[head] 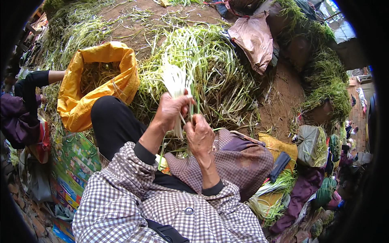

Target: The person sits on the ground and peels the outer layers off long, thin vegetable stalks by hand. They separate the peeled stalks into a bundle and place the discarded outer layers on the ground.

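A bundle of pale plant stalks, white at the lower part (174, 79), is gripped in my left hand (171, 109). Close to its right, my right hand (199, 132) has its fingers pinched around a thin green-and-white stalk (194, 101). The two hands nearly touch above my lap. Behind them rises a large heap of long green stalks (212, 63), loose and tangled. A checked cloth (243, 158) covers my leg on the right.
An open yellow woven sack (127, 86) stands at the left, with another person's arm (56, 76) reaching to it. A pinkish plastic bag (253, 39) lies beyond the heap. Tied bundles of stalks (267, 206) and a dark case (279, 166) lie at the right.
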Motion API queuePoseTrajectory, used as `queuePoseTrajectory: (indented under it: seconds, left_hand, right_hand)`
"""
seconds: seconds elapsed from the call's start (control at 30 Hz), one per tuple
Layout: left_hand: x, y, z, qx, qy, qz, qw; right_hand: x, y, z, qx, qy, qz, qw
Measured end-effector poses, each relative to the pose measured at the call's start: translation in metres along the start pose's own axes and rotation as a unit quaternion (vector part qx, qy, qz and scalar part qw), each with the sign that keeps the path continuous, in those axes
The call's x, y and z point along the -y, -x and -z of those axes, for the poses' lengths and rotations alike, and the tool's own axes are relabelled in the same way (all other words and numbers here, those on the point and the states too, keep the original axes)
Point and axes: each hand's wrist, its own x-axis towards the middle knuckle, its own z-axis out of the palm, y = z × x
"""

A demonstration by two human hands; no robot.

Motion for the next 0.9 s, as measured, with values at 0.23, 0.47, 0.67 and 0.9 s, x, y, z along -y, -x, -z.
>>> queuePoseTrajectory:
  seconds: [0.23, 0.47, 0.67, 0.9]
  left_hand:
    - [-0.062, -0.037, 0.046, -0.065, 0.039, -0.136, 0.988]
    - [-0.055, -0.018, 0.036, -0.041, 0.025, -0.091, 0.995]
    - [-0.067, -0.008, 0.008, 0.002, 0.046, -0.066, 0.997]
    - [-0.057, -0.008, 0.019, 0.013, -0.012, -0.026, 1.0]
  right_hand:
    - [-0.054, 0.06, 0.013, 0.144, 0.008, -0.037, 0.989]
    - [-0.048, 0.018, 0.073, 0.188, -0.126, -0.004, 0.974]
    - [0.009, -0.014, 0.005, 0.144, -0.39, -0.055, 0.908]
    - [0.004, -0.001, 0.003, 0.102, -0.31, -0.116, 0.938]
